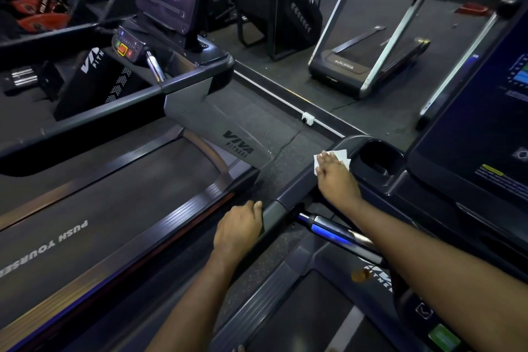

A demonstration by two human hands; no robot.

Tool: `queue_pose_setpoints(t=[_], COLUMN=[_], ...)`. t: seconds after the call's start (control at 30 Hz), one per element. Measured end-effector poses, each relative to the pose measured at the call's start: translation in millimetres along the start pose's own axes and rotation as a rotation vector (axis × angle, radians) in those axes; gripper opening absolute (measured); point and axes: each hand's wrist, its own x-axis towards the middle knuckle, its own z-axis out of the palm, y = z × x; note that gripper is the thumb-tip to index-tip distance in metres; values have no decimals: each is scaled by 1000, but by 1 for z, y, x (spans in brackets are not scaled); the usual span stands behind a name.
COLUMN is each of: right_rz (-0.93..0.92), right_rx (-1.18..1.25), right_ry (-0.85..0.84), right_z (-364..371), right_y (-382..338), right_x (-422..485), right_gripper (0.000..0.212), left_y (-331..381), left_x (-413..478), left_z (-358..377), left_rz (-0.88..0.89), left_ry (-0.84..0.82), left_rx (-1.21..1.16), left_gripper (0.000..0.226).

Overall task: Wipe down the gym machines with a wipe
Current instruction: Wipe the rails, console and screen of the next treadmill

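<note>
White paper wipe [341, 155] is pressed flat on top of the dark grey plastic side handrail [297, 184] of the near treadmill [285, 308]. It lies at the rail's far end, just left of the black oval cup holder [377, 158] sunk into the console. It is mostly covered by the right hand [334, 176], whose fingers are laid out straight and close together on it, so that only the wipe's corners are seen at the left and far sides of the fingertips. The left hand [238, 228] is set on the same handrail nearer to the person, well apart from the right hand; its fingers are curled over the rail's left edge with the thumb laid along the top, and the fingertips are hidden. A chrome tubular grip bar [337, 230] is seen under the right forearm, to the right of the rail. A large dark touchscreen [471, 134] with coloured graphics is mounted at the right, beyond the cup holder. To the left, a second treadmill [200, 111] with a grey upright is placed alongside, its black running belt [114, 208] printed with white lettering. Black rubber flooring [271, 111] is seen between the two machines, and a small white wall socket [308, 118] is fixed at its far edge. A slimmer third treadmill [368, 48] with silver uprights is seen farther off.
</note>
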Motion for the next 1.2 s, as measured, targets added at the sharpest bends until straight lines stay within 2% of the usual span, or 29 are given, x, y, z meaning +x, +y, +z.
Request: queue_pose_setpoints(t=[0.07,0.17,0.2,0.3,0.43,0.5,0.57,0.67,0.77,0.83,0.9,0.97,1.03,1.1,1.2], right_rz=[-111,-390,-400,-223,-27,-20,-116,-250,-74,93,183,208,135,90,180], right_rx=[8,4,-9,-52,-104,-114,-105,-140,-269,-381,-403,-416,-432,-443,-437], right_ry=[-30,-161,-159,-112,-146,-102,-77,-86,-48,-105,-129,-138,-127,-108,-89], right_z=[10,13,8,-13,-28,-21,-3,10,-8,-25,-25,-9,8,13,-11], right_y=[-20,-22,-15,14,27,8,-13,-19,4,19,21,9,-11,-17,6], right_x=[-20,-42,-34,17,59,46,10,-19,28,60,73,63,38,24,52], right_gripper=[44,40,38,32,29,27,26,35,34,37,43,51,59,56,51], left_y=[0,-1,0,1,3,4,4,2,4,5,8,16,33,49,55], left_x=[1,0,0,-2,-1,1,2,3,2,1,4,13,24,36,44], left_z=[0,0,0,-1,-2,-3,-2,-2,-3,-4,-4,-3,-1,6,16], left_rz=[-6,-15,-17,-25,-52,-70,-78,-79,-76,-86,-100,-96,-55,-4,3], left_ry=[-8,-15,-15,-1,35,45,43,14,14,28,41,53,57,51,40], left_rx=[-10,-29,-30,-33,-40,-45,-53,-70,-67,-38,-13,-19,-44,-53,-47], left_gripper=[42,42,42,43,41,41,41,40,40,39,37,35,35,40,48])
